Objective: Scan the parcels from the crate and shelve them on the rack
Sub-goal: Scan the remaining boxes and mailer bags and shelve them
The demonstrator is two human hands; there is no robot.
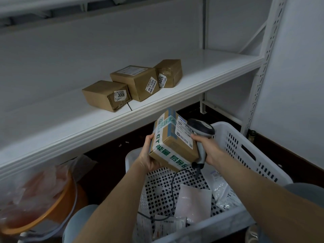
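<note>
My left hand grips a brown cardboard parcel with green-printed tape, held tilted above the white crate. In my right hand is a grey corded barcode scanner, its head resting right against the parcel's white shipping label. Several soft bag parcels lie on the perforated bottom of the crate. Three brown boxes stand on the white rack shelf: one labelled 3006, a taller one in the middle, and one labelled 3005.
An orange basin covered with clear plastic sits on the floor at the lower left, under the shelf. The rack's perforated upright rises at the right beside a white wall. The scanner cable trails down into the crate.
</note>
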